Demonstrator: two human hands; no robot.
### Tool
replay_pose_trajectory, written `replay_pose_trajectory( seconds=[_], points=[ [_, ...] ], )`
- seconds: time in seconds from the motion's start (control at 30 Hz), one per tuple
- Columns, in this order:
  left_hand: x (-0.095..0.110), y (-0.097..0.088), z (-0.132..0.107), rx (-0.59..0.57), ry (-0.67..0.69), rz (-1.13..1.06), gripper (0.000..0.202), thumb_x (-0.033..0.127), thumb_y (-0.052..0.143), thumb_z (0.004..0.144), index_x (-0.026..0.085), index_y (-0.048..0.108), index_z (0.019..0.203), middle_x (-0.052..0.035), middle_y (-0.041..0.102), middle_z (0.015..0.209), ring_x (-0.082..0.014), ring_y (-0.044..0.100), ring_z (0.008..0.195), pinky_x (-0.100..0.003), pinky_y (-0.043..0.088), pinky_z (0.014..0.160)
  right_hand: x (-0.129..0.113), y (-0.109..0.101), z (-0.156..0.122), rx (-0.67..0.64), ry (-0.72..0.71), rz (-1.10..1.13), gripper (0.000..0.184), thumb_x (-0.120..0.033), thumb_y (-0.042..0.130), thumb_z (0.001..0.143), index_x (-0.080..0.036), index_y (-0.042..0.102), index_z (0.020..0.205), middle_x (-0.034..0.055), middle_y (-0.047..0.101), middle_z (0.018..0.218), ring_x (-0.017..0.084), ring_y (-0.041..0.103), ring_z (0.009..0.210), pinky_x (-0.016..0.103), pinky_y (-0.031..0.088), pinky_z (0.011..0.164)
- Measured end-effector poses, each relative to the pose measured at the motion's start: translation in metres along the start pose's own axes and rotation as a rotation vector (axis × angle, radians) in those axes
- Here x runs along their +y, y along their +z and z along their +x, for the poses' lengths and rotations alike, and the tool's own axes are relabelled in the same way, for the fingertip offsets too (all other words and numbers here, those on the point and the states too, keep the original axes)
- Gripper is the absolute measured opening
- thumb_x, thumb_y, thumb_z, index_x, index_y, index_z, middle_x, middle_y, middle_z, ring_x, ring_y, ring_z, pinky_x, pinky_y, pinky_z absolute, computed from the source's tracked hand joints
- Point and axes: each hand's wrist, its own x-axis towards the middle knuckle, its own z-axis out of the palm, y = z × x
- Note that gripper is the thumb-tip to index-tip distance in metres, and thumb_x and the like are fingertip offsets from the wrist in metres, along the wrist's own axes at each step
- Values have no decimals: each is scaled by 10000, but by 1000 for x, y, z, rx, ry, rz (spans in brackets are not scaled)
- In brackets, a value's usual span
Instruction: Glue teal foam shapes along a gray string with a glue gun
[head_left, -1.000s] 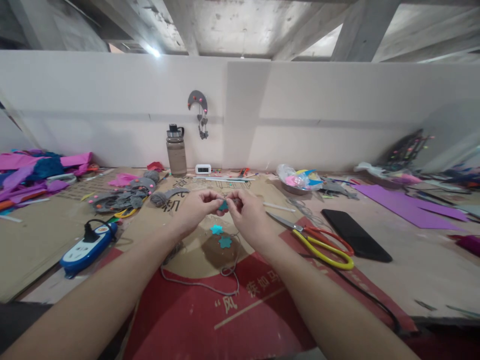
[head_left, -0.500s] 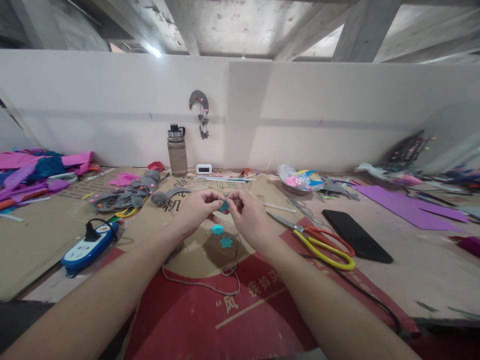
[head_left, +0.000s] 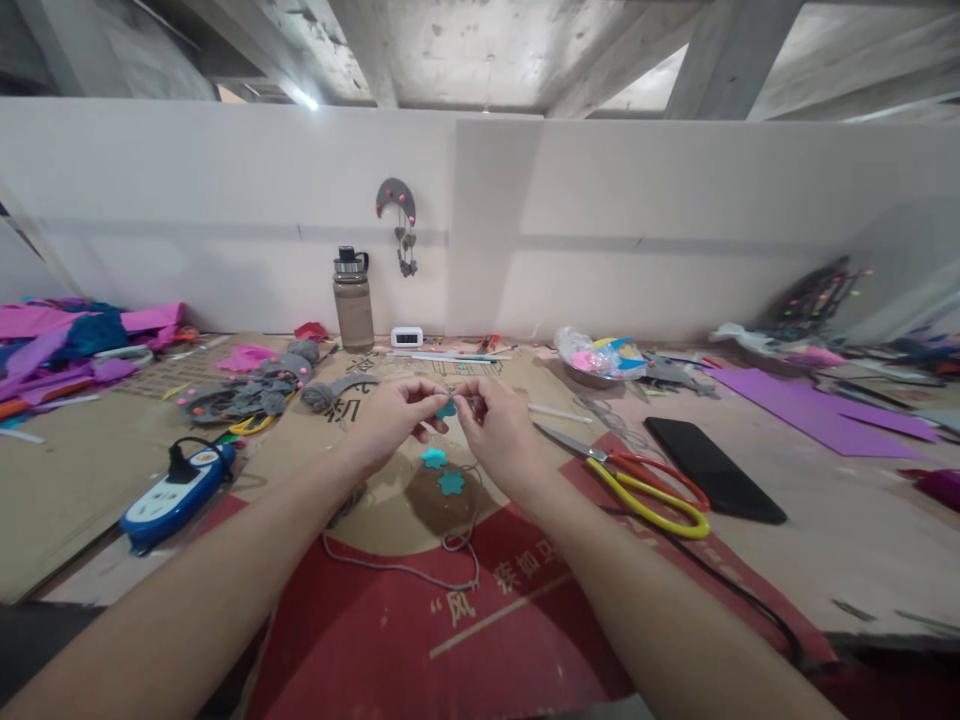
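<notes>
Teal cutout [head_left: 447,410] between both hands [head_left: 495,430], partly hidden, apparently pinched.

Both forearms [head_left: 247,560] are angled inward. The left hand [head_left: 397,420] and right hand [head_left: 495,425] are held close, each grip pinched.

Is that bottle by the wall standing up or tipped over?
Upright: the bottle stands on its base, with its cap uppermost.

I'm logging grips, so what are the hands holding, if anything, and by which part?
A small teal piece, pinched near its upper edge between the fingers of the left hand and right hand; they hide the exact spot.
</notes>
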Motion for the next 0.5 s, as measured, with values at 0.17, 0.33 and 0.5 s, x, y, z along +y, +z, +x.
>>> replay_pose_trajectory(
  seconds=[0.17, 0.33, 0.5],
  points=[
    [-1, 0, 0, 8, 19, 11, 249, 369, 665, 688, 145, 612, 785, -13, 603, 701, -120, 595, 631, -201, 417, 473, -1, 0, 0, -17, 0, 9, 113, -231, 476, 814, -180, 574, 793, 37, 555, 738, 150, 486, 667, 273, 370, 606],
    [0, -1, 1, 9, 23, 17, 235, 354, 658, 687, 146, 610, 784, -14, 603, 688, -122, 587, 633, -204, 412, 475, -1, 1, -1, -8, -2, 17, 114, -239, 484, 816, -172, 576, 808, 39, 559, 744, 144, 486, 660, 270, 372, 611],
    [0, -1, 1, 14, 31, 44, 234, 357, 647, 695, 149, 613, 795, -13, 615, 694, -122, 597, 634, -197, 392, 474, -1, 1, 0, -3, 20, 37, 115, -243, 490, 809, -170, 579, 802, 29, 555, 723, 136, 486, 647, 259, 368, 600]
  ],
)
